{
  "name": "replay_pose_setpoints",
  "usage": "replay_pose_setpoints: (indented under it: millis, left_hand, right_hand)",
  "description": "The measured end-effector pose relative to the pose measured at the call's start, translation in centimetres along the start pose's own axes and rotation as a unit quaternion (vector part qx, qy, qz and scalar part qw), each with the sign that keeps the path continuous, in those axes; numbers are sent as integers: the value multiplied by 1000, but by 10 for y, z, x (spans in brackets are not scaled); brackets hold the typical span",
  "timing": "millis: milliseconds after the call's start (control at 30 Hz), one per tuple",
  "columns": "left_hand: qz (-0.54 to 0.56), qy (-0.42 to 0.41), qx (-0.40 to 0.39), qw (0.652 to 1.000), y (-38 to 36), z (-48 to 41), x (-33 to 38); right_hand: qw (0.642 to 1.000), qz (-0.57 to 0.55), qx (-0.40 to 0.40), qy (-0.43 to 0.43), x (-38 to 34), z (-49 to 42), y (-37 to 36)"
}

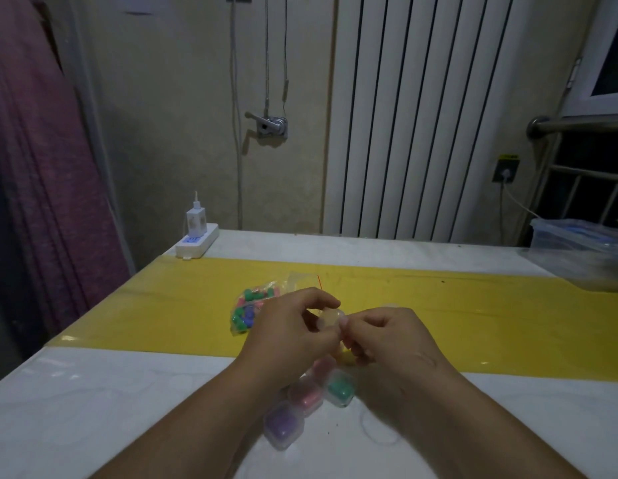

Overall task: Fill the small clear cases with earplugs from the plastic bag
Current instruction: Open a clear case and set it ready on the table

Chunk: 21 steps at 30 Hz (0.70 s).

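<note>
Two hands are meeting over the yellow strip (162, 316). The left hand (290, 328) and right hand (387, 337) are both pinching one small clear case (330, 318) with curled fingers. The plastic bag (254, 307) of coloured earplugs is lying just left of the left hand. The purple filled case (283, 423), pink filled case (306, 397) and green filled case (340, 390) are sitting between the wrists on the white table (93, 392). A power strip (197, 242) is sitting at the far-left corner.
</note>
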State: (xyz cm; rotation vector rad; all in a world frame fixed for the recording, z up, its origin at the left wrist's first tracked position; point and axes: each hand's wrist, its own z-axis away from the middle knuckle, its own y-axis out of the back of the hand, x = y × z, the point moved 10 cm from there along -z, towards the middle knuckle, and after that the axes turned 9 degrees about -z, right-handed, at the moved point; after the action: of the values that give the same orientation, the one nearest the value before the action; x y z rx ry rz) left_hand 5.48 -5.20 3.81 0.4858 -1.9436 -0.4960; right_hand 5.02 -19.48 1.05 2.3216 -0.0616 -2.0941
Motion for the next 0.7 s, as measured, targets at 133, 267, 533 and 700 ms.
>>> replay_pose_setpoints:
  millis: [133, 267, 533, 700]
  left_hand:
    - [86, 18, 24, 996, 8, -3, -1]
    - [174, 78, 2, 982, 4, -4, -14]
    - [43, 64, -18, 997, 6, -4, -13]
    - [-3, 55, 4, 998, 8, -4, -11]
  right_hand:
    - [999, 26, 42, 8, -5, -3, 12]
    - [999, -22, 41, -12, -4, -5, 14]
    - [988, -149, 47, -12, -7, -3, 16]
    - [989, -102, 67, 87, -30, -1, 27]
